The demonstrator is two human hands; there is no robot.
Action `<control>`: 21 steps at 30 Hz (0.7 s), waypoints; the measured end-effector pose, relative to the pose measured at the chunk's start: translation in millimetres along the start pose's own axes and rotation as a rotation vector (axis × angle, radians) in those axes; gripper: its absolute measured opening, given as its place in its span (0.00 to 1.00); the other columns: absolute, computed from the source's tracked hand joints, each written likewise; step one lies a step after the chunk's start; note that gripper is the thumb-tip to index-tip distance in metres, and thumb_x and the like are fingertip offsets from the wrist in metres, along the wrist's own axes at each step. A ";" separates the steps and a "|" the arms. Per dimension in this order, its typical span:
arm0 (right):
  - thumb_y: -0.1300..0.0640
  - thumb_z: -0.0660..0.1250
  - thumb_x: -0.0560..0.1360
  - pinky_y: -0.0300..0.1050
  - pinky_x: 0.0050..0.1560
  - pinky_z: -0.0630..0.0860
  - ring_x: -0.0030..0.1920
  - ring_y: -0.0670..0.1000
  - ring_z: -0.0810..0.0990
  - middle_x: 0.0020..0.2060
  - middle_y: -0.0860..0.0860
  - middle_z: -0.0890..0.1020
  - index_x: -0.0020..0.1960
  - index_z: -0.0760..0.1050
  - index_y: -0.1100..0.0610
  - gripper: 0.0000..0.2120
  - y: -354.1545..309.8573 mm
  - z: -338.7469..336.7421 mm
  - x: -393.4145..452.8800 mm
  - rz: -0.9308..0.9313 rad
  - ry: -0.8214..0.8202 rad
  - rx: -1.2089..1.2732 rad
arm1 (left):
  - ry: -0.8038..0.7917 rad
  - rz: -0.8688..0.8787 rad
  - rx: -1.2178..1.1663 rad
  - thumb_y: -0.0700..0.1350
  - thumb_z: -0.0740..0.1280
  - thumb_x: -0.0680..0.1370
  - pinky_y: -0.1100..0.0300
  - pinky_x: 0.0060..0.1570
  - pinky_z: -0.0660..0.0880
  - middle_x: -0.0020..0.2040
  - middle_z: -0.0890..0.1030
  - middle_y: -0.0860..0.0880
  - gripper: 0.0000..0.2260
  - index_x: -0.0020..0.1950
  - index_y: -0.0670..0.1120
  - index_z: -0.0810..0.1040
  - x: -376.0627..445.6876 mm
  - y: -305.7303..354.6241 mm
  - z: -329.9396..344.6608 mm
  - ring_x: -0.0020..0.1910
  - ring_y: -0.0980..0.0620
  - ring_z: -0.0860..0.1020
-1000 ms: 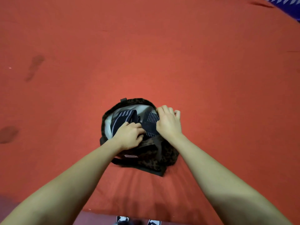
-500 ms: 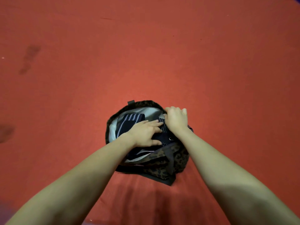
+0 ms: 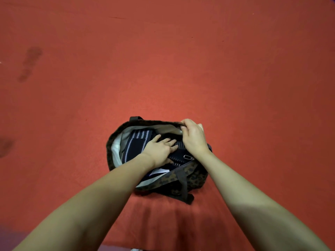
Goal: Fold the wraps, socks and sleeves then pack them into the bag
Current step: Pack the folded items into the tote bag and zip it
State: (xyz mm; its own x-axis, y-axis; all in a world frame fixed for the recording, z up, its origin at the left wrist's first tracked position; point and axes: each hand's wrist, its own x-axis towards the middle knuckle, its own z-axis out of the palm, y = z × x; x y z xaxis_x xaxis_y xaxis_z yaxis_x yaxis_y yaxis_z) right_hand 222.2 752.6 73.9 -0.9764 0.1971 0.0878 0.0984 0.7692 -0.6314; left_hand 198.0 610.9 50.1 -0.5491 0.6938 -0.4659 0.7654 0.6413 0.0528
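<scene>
Leopard-print bag [image 3: 197, 180] at lower centre of frame, standing open on a red cloth surface [image 3: 181, 69]. Pale lining visible along the left inner wall; dark strap [image 3: 184, 185] hanging down the near side, a second strap stub at the far rim, upper left of the bag.

Inside the bag: dark folded fabric pieces. One navy wrap with pale stripes [image 3: 135, 142] lying toward the left of the opening; another dark striped piece [image 3: 178, 157] toward the right, with a metal safety pin [image 3: 188, 157] on it near the bag's near edge. White tag or label [image 3: 159, 171] showing just below the left wrist.

Left hand [image 3: 160, 149] reaching into the opening from lower left, fingers straight and spread apart, palm pressing flat on the dark fabric. Nothing gripped.

Right hand [image 3: 193, 136] at the far right rim of the bag, fingers curled over the edge and clamped on it, thumb side facing the opening. Rim pulled slightly up and outward there.

Both forearms bare, entering from the bottom corners of the frame.

Dark smudges [image 3: 30, 64] on the red cloth at upper left and left edge. Thin purple strip at the bottom left corner; cannot tell what it is.
</scene>
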 end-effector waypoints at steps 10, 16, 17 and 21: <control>0.60 0.58 0.79 0.49 0.59 0.65 0.56 0.53 0.77 0.53 0.50 0.81 0.56 0.77 0.56 0.11 0.0 -9.7 -13.0 0.041 -0.045 -0.040 | 0.275 0.087 0.072 0.61 0.55 0.79 0.52 0.70 0.55 0.73 0.64 0.48 0.29 0.75 0.47 0.61 -20.2 0.3 -5.6 0.71 0.46 0.62; 0.60 0.57 0.79 0.50 0.58 0.61 0.59 0.54 0.73 0.56 0.50 0.78 0.61 0.73 0.55 0.12 -8.7 0.9 -21.4 0.044 -0.096 -0.139 | 0.458 0.171 -0.108 0.66 0.50 0.75 0.54 0.55 0.66 0.57 0.73 0.47 0.29 0.56 0.45 0.76 -63.3 9.5 18.3 0.53 0.47 0.70; 0.60 0.57 0.80 0.50 0.58 0.61 0.60 0.54 0.72 0.57 0.50 0.77 0.62 0.73 0.54 0.13 -9.0 1.8 -22.7 0.047 -0.112 -0.149 | 0.447 0.171 -0.075 0.69 0.51 0.74 0.53 0.55 0.67 0.55 0.73 0.48 0.30 0.54 0.46 0.77 -67.4 9.6 21.0 0.52 0.47 0.70; 0.61 0.56 0.80 0.48 0.57 0.60 0.61 0.54 0.73 0.58 0.50 0.77 0.65 0.72 0.54 0.16 -8.4 1.8 -26.8 0.031 -0.123 -0.191 | 0.375 0.189 0.199 0.68 0.65 0.63 0.58 0.46 0.68 0.44 0.76 0.51 0.24 0.42 0.49 0.79 -79.1 9.6 33.0 0.43 0.50 0.73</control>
State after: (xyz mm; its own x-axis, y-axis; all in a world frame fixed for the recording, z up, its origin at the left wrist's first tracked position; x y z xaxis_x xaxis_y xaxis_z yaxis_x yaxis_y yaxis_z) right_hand 247.2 739.8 75.4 -0.9874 0.1554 -0.0313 0.1515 0.8673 -0.4741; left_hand 259.9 551.3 58.2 -0.4495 0.8863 -0.1113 0.8930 0.4427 -0.0813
